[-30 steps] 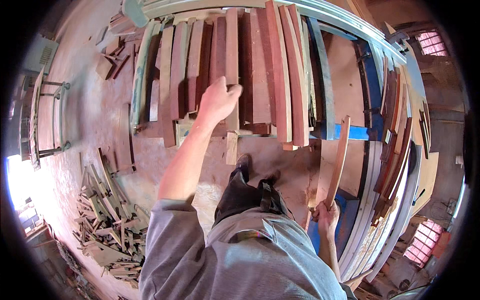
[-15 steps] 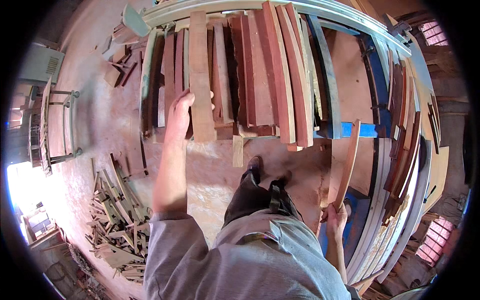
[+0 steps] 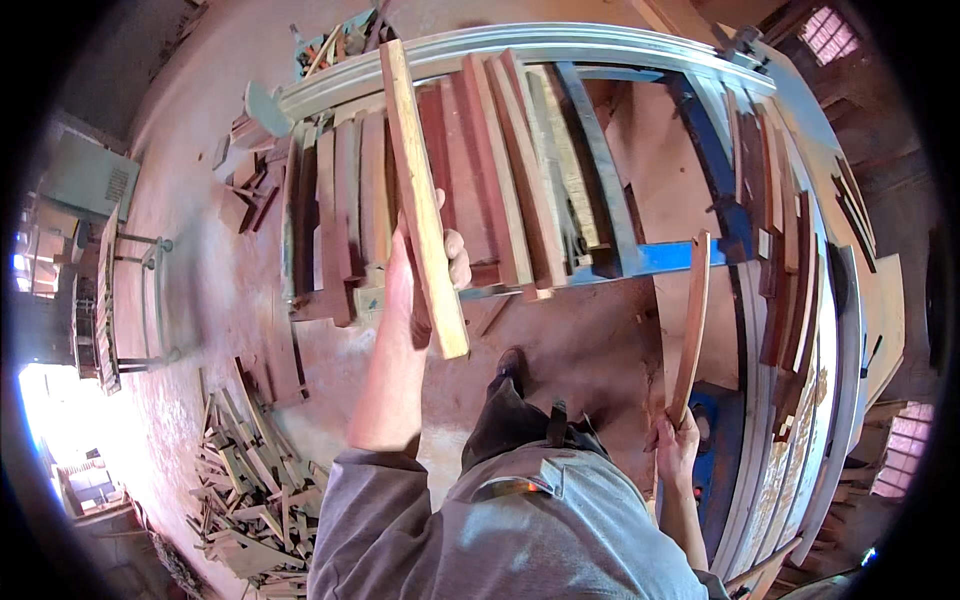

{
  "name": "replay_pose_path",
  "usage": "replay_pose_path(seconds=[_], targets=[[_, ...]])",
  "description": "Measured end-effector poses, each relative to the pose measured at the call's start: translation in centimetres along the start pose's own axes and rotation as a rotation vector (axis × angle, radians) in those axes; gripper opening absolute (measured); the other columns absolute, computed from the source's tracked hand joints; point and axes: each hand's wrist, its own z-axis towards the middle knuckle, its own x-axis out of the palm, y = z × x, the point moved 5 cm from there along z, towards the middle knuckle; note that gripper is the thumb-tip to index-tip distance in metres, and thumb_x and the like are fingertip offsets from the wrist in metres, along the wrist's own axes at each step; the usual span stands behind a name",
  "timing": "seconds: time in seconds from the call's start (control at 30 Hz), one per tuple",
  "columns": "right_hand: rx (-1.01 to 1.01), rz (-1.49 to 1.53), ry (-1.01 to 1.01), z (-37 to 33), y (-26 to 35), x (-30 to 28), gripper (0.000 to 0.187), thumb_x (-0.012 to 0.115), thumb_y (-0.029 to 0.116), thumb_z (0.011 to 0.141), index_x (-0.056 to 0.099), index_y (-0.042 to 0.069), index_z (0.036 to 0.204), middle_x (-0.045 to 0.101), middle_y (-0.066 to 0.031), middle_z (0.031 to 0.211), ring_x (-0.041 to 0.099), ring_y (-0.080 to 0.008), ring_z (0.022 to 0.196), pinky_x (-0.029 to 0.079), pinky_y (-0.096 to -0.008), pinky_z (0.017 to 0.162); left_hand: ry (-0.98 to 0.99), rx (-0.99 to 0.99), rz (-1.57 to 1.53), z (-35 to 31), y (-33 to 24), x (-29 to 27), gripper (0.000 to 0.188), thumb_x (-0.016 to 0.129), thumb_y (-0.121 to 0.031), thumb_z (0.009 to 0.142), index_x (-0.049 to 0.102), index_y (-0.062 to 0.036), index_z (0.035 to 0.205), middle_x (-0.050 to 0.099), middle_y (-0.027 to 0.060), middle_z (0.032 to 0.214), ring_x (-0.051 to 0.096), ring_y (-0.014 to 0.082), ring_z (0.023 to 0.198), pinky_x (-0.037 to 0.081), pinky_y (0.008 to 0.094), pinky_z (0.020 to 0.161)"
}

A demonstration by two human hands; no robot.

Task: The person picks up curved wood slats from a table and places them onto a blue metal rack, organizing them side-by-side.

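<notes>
My left hand (image 3: 402, 285) is closed around a long wooden plank (image 3: 420, 190), gripping it below its middle. The plank is raised above a row of boards (image 3: 475, 170), its pale yellowish narrow side showing and its near end reaching past the row. Fingertips show on the plank's right side. Lower right, my right hand (image 3: 676, 440) is closed around the near end of a slim, slightly curved wooden strip (image 3: 694, 320). That strip points away from me, its far end near the blue crossbar of a metal frame.
The boards lie across a frame with a blue crossbar (image 3: 685, 256) and pale metal rail (image 3: 540, 38). More strips (image 3: 790, 240) lie along the machine at right. Offcuts (image 3: 255, 500) are heaped on the floor at lower left. A wheeled rack (image 3: 145, 290) stands far left.
My left hand has lifted the plank off the row and turned it so its pale narrow side shows. My right hand keeps hold of the curved strip. The view has shifted slightly.
</notes>
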Motion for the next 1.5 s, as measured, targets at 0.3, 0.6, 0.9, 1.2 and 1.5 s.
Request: replay_pose_path(seconds=[0.3, 0.6, 0.9, 1.2, 1.5], targets=[[0.084, 0.142, -0.214, -7.3, -6.0, -16.0, 0.005, 0.056, 0.004, 0.096, 0.055, 0.006, 0.091, 0.055, -0.0009, 0.067, 0.053, -0.0081, 0.051, 0.046, -0.0242, 0.045, 0.165, 0.064, 0.158, -5.5, 14.7, 12.6, 0.083, 0.067, -0.066, 0.085, 0.049, 0.0009, 0.131, 0.056, 0.0080, 0.109, 0.058, 0.0195, 0.093, 0.054, 0.0286, 0.058], [0.122, 0.343, -0.490, -15.2, -11.3, -30.8, 0.005, 0.056, 0.001, 0.093, 0.054, 0.006, 0.094, 0.051, 0.0011, 0.065, 0.049, -0.0080, 0.048, 0.043, -0.0243, 0.041, 0.424, -0.405, 0.036, -9.2, 35.3, 25.7, 0.075, 0.069, -0.054, 0.089, 0.043, -0.0119, 0.146, 0.058, 0.0138, 0.114, 0.059, 0.0214, 0.085, 0.055, 0.0336, 0.064], [0.135, 0.410, -0.838, -21.2, -14.9, -37.7, 0.005, 0.060, 0.008, 0.095, 0.057, 0.008, 0.092, 0.050, 0.0050, 0.063, 0.045, -0.0038, 0.048, 0.037, -0.0231, 0.042, 0.564, -0.677, 0.391, -13.3, 54.2, 30.9, 0.050, 0.063, -0.040, 0.098, 0.052, -0.0029, 0.129, 0.065, 0.0092, 0.100, 0.066, 0.0221, 0.086, 0.059, 0.0355, 0.072], [0.076, 0.522, -1.076, -25.3, -15.0, -42.3, 0.010, 0.058, 0.010, 0.099, 0.055, 0.009, 0.090, 0.050, 0.0056, 0.063, 0.043, -0.0030, 0.046, 0.033, -0.0224, 0.040, 0.544, -1.245, 0.048, -19.1, 69.6, 37.1, 0.044, 0.046, -0.043, 0.105, 0.058, -0.0046, 0.122, 0.065, 0.0092, 0.100, 0.067, 0.0202, 0.079, 0.058, 0.0344, 0.067], [0.124, 0.575, -1.087, -26.6, -19.4, -51.3, 0.009, 0.056, 0.013, 0.103, 0.060, 0.004, 0.103, 0.050, 0.0050, 0.068, 0.045, -0.0032, 0.053, 0.034, -0.0210, 0.045, 0.410, -0.938, 0.522, -17.2, 84.4, 44.4, 0.026, 0.053, -0.012, 0.103, 0.051, 0.0015, 0.125, 0.060, 0.0122, 0.116, 0.061, 0.0239, 0.107, 0.050, 0.0413, 0.096]])
